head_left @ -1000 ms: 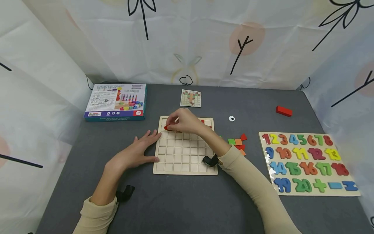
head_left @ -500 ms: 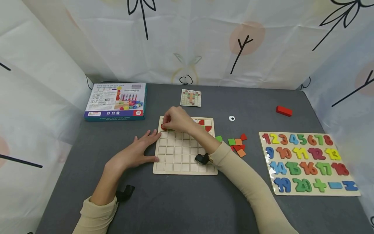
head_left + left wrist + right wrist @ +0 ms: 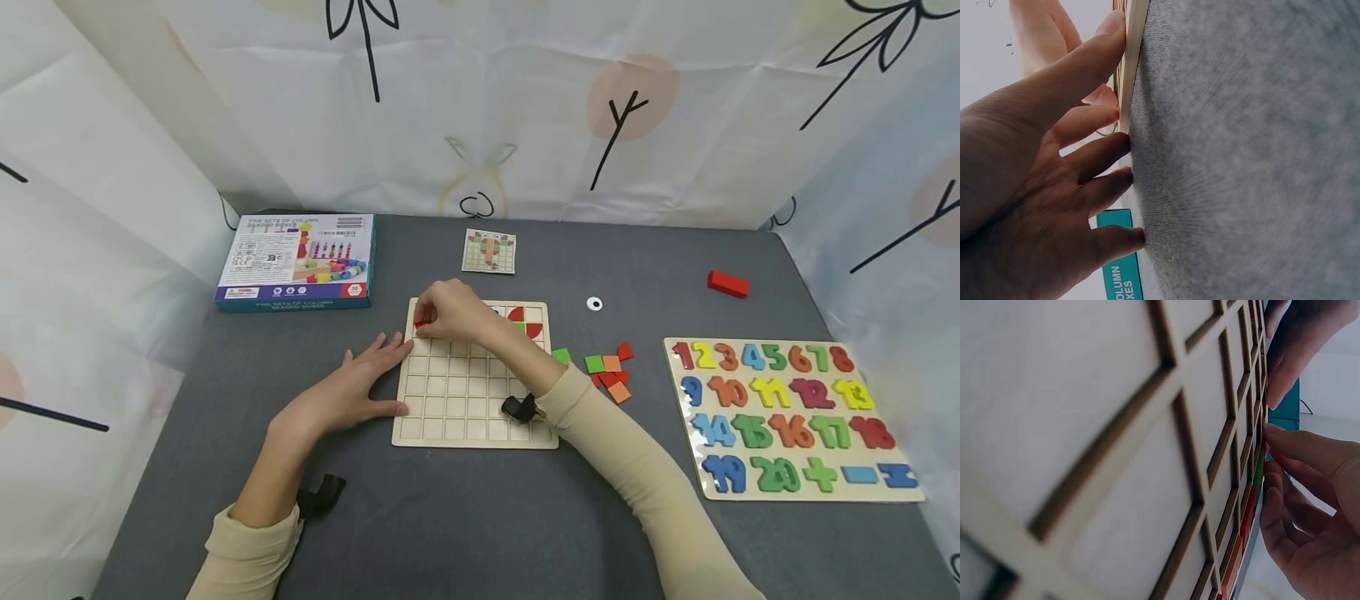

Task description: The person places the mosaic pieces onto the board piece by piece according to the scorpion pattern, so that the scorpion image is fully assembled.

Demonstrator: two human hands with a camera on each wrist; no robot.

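A pale wooden grid board (image 3: pixel 450 429) with square cells lies on the grey table. Over its upper left corner, my right hand (image 3: pixel 459 312) pinches a small red tile (image 3: pixel 422 324) between thumb and fingers, low against the cells. The tile's exact shape is mostly hidden by the fingers. Red curved tiles (image 3: pixel 534 330) and a green tile (image 3: pixel 1259 465) sit in cells of the upper rows; my right hand and forearm cover part of these rows. My left hand (image 3: pixel 352 385) rests at the board's left edge, fingers spread, its thumb touching the wooden side (image 3: pixel 1133 56).
Loose orange, green and red tiles (image 3: pixel 612 363) lie right of the board. Behind it is a small pattern card (image 3: pixel 489 252). A boxed set (image 3: pixel 296 260) stands back left, a number puzzle (image 3: pixel 795 497) at right. A red block (image 3: pixel 728 284) and white ring (image 3: pixel 594 304) lie farther back.
My right hand has shifted slightly left with the red tile, to the board's upper left corner, uncovering red tiles at upper right. The left hand has stayed put.
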